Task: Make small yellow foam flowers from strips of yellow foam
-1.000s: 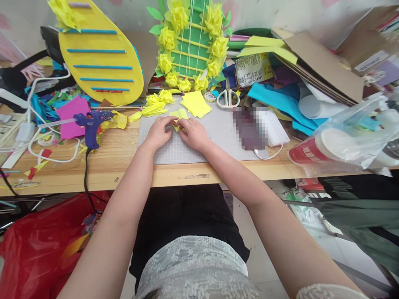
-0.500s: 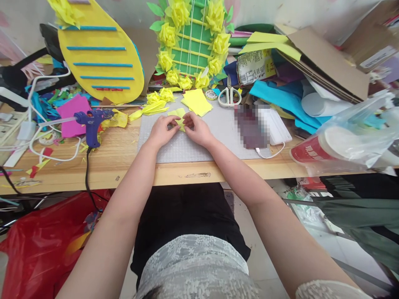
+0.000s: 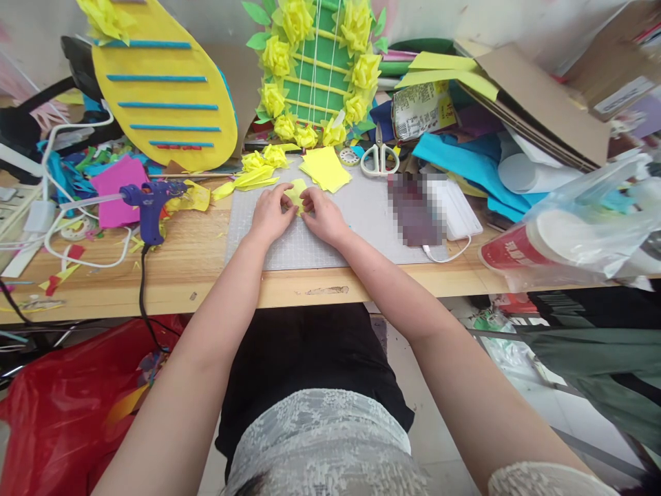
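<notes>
Both hands meet over the grey cutting mat (image 3: 310, 256), around a small piece of yellow crepe paper (image 3: 296, 191). My left hand (image 3: 273, 212) pinches its left side between thumb and fingers. On the other side my right hand (image 3: 321, 213) grips it with curled fingers. The lower part of the paper is hidden by the fingers. Just beyond lies a stack of yellow paper squares (image 3: 326, 169). Left of that stack rest some yellow paper flowers (image 3: 266, 160) and folded yellow petals (image 3: 255, 178).
A blue glue gun (image 3: 151, 207) stands at the left with its cord over the edge. Scissors (image 3: 380, 160), a blurred phone (image 3: 417, 210), a white power bank (image 3: 454, 207) and a bagged red cup (image 3: 509, 248) are at the right. A flower-trimmed green board (image 3: 317, 83) and a yellow board (image 3: 170, 93) lean behind.
My hands have drawn slightly closer together, and the yellow paper between them now looks narrower, with less of its spread edges showing. The view has shifted very slightly.
</notes>
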`<state>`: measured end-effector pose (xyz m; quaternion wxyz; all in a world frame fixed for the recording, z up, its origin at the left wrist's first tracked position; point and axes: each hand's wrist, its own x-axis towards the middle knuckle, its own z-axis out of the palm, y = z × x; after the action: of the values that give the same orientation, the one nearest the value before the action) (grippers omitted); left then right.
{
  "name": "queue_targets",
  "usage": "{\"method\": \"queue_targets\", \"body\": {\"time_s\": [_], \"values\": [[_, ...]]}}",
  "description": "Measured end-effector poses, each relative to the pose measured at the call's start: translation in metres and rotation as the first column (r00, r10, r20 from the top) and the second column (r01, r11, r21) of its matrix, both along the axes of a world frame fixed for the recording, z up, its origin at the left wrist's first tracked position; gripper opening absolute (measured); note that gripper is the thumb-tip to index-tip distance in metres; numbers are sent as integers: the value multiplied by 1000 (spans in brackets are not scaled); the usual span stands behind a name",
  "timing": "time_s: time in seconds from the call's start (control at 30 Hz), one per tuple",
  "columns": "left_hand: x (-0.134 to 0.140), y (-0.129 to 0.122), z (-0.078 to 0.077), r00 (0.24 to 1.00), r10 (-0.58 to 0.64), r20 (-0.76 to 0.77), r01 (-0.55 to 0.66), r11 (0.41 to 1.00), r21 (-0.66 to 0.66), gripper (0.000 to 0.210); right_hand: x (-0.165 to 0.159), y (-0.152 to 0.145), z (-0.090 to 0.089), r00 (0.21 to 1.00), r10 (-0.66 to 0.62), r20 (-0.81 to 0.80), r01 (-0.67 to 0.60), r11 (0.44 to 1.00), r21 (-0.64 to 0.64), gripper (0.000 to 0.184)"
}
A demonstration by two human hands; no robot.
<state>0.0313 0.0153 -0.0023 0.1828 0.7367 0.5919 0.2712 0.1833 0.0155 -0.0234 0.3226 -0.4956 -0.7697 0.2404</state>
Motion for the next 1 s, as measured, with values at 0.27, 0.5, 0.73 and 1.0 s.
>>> {"method": "queue_targets", "body": {"time_s": [0.27, 0.5, 0.73, 1.0], "values": [[1, 0, -1, 999, -2, -33, 3, 1000, 15, 29, -1, -1, 3, 1000, 16, 2, -16, 1000, -14, 30], [3, -1, 1, 987, -14, -158, 22, 999, 48, 10, -2, -1, 2, 1000, 19, 24, -20, 999, 25, 28], [4, -6, 3, 983, 13, -183, -5, 999, 44, 14, -2, -2, 2, 998, 49, 51, -52, 997, 57, 29], [4, -11, 6, 978, 56, -199, -55, 998, 14, 19, 2, -1, 2, 998, 48, -43, -49, 999, -17, 40]]}}
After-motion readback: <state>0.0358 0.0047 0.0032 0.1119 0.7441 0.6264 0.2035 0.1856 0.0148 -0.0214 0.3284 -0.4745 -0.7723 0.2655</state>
